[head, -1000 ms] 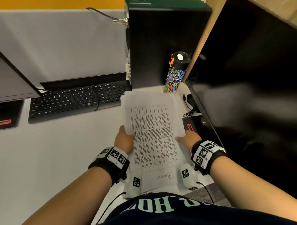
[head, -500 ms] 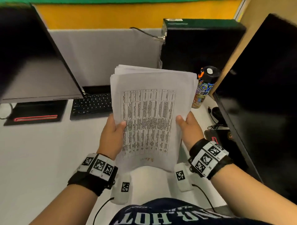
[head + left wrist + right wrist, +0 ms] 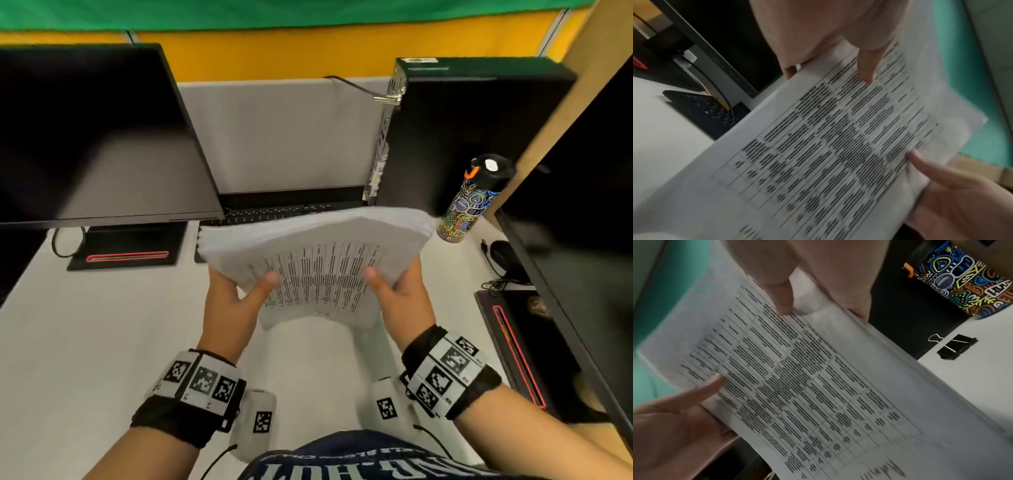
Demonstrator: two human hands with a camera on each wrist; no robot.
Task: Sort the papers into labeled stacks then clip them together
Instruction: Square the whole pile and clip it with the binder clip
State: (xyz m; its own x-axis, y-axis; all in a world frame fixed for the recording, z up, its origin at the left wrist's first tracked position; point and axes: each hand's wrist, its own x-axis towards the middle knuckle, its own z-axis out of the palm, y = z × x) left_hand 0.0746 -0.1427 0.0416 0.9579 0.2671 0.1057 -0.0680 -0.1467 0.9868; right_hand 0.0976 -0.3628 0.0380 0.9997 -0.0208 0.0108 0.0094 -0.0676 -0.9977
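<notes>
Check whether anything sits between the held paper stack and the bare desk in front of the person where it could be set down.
Nothing visible does. Left hand and right hand hold the paper stack in the air above the white desk. The binder clip and patterned bottle lie off to the right. The desk directly under the stack is hidden.

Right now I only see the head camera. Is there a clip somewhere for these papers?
Observer: Yes. The right wrist view shows a black binder clip lying on the white desk, near the patterned bottle.
Operator: Is it on the papers yet?
Observer: No. It lies apart from the stack of papers, out past its edge.
Operator: What does the top page say?
Observer: The print is blurred, but the handwriting at the page's near end looks like "Admin", partly cut off.
</notes>
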